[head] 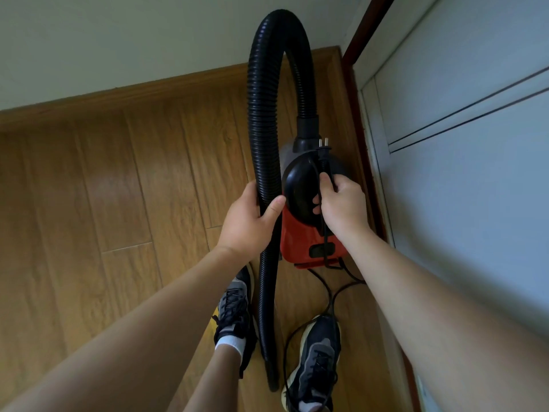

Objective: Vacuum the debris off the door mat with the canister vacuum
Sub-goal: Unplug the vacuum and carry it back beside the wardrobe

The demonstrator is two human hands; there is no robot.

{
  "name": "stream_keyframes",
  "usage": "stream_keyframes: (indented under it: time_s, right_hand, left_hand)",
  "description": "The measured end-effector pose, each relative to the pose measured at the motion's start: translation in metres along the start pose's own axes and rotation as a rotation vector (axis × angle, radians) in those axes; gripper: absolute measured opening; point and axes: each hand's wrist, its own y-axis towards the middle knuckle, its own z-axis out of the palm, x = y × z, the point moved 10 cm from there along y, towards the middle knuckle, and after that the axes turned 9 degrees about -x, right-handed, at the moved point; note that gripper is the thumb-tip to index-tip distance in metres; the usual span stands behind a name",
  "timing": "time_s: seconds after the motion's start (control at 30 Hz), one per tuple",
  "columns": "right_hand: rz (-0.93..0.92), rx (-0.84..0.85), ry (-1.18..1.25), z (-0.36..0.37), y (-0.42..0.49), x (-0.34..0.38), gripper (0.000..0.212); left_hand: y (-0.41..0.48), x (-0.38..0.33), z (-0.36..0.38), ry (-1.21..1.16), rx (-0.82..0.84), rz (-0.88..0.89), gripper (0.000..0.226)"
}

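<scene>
Gripping the hose (264,120) is left hand (246,224); right hand (344,209) pinches cord (325,242) (plug (323,150) upward).

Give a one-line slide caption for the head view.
Left hand grips the black hose; right hand holds the red canister vacuum and its power cord.

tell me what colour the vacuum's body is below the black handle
Red-orange, seen best in the head view on the lower half of the canister vacuum.
</scene>
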Motion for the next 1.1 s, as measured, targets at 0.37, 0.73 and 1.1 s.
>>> stream_keyframes:
  time_s: [0.37, 0.73, 1.1]
  right_hand:
    - [-0.006, 0.001, -0.07, -0.002, -0.002, 0.001, 0.029]
    - [-0.085, 0.035, -0.183, -0.007, -0.009, 0.009, 0.029]
    - [-0.155, 0.101, -0.353, -0.01, -0.013, 0.016, 0.031]
  left_hand:
    - [-0.02, -0.025, -0.018, 0.152, -0.177, 0.25, 0.093]
    - [-0.049, -0.043, -0.044, 0.302, -0.297, 0.334, 0.086]
    - [-0.077, -0.054, -0.049, 0.491, -0.274, 0.415, 0.078]
